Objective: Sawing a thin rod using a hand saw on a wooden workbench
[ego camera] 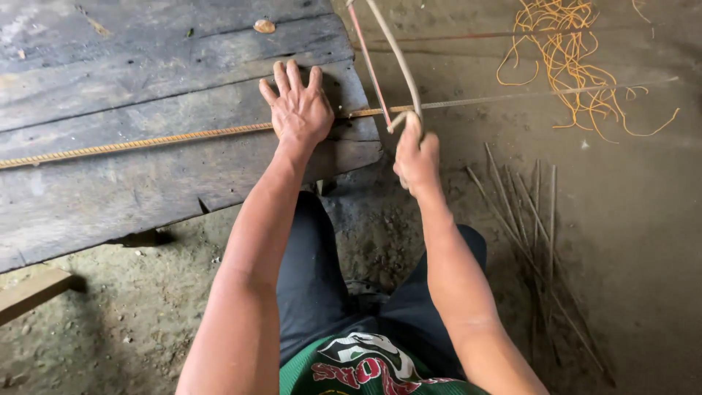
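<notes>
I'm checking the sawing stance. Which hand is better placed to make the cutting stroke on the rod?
Right: the right hand grips the hacksaw across the rebar rod, while the left hand lies flat, pinning it.

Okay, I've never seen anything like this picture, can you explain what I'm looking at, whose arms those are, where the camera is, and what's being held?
There is no machine here. The single picture comes from a camera worn on a person's head, looking down, so the two bare arms are that person's own.

The left hand lies flat, fingers spread, on a long thin ribbed metal rod, pressing it onto a bench of weathered grey planks. The rod sticks out past the bench edge.

The right hand is closed around the handle of a hacksaw, whose frame and blade rise away from the hand. The blade crosses the rod just beyond the bench edge.

On the dirt floor, to the right, lie a bundle of short thin rods and a tangle of orange wire.
</notes>
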